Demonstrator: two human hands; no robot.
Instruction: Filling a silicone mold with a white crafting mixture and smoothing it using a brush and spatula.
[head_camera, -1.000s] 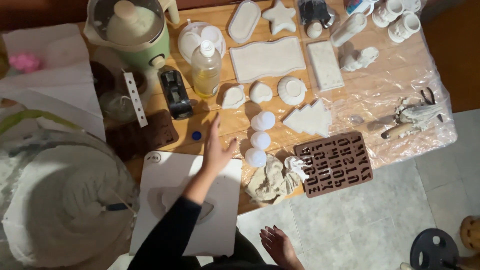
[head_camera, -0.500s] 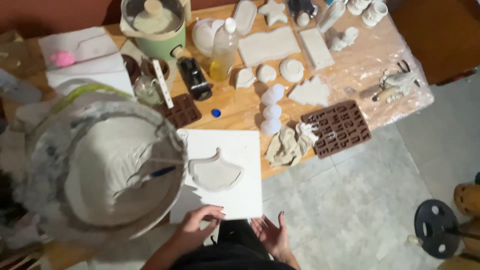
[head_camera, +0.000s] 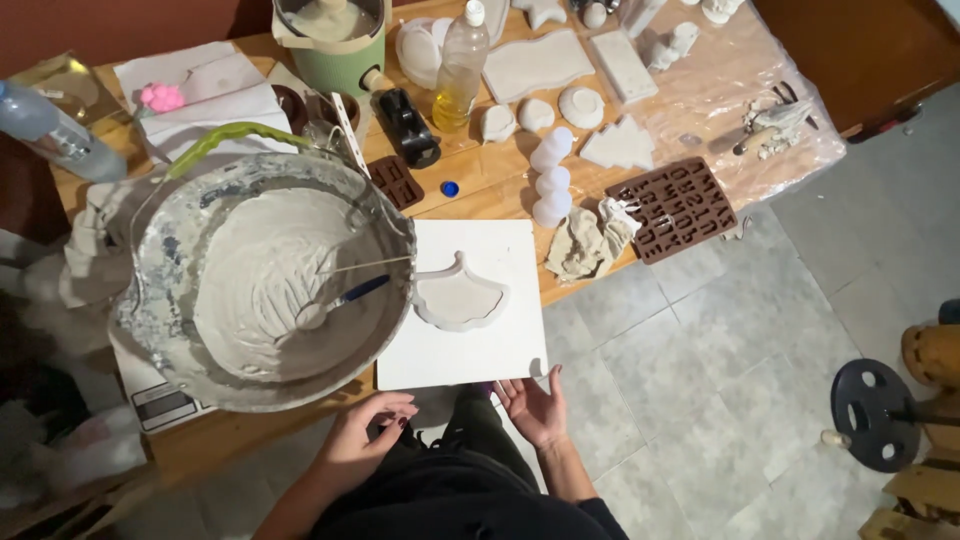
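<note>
A white square board (head_camera: 470, 340) overhangs the near edge of the wooden table (head_camera: 490, 190) and carries a leaf-shaped mould (head_camera: 458, 295) filled with grey plaster. My left hand (head_camera: 365, 435) hovers just below the board's near left corner, fingers curled, holding nothing. My right hand (head_camera: 535, 405) is open, palm up, under the board's near right corner, fingertips close to its edge. To the left stands a big bucket (head_camera: 265, 280) of wet grey plaster with a blue-handled spoon (head_camera: 340, 300) lying in it.
The table holds a brown letter mould (head_camera: 680, 208), a crumpled rag (head_camera: 590, 240), white plaster casts (head_camera: 552, 180), an oil bottle (head_camera: 460, 70), a green pot (head_camera: 330, 45) and a plastic sheet (head_camera: 720, 90). A weight plate (head_camera: 868, 412) lies on the tiled floor at right.
My left arm pulled back from over the table to the near edge. Both hands now sit below the white board. The view swung left, bringing the plaster bucket in.
</note>
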